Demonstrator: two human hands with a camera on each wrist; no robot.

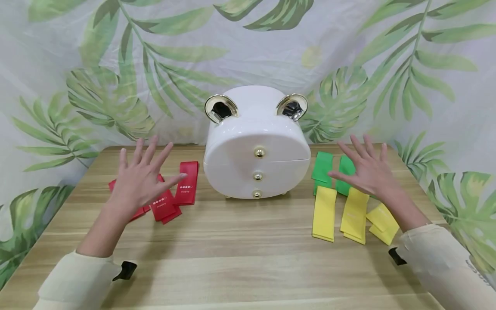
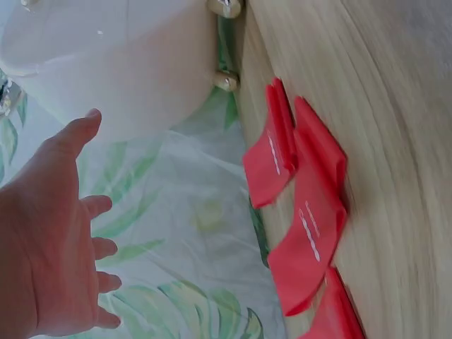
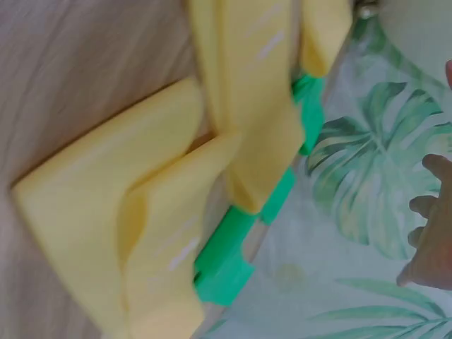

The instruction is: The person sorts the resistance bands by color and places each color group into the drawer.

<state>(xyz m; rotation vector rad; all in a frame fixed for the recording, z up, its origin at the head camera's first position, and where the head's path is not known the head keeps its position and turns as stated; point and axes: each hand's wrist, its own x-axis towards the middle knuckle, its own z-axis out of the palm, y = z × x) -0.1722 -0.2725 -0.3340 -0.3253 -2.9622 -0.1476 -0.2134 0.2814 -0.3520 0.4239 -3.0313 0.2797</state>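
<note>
My left hand (image 1: 140,180) is held up with fingers spread above several folded red bands (image 1: 187,183) on the left of the table. My right hand (image 1: 368,168) likewise has its fingers spread, over the folded green bands (image 1: 323,165) and yellow bands (image 1: 324,213) on the right. Neither hand holds anything. Between them stands a glossy white box (image 1: 255,142) with two gold-rimmed ears and several gold knobs down its front. In the left wrist view the red bands (image 2: 307,219) lie beside the hand; the right wrist view shows folded yellow bands (image 3: 162,205) close up.
All of this rests on a wood-grain table (image 1: 232,258). Behind it hangs a pale cloth (image 1: 248,56) printed with green leaves. A black strap end (image 1: 125,271) sticks out from the left sleeve, and another (image 1: 397,256) from the right.
</note>
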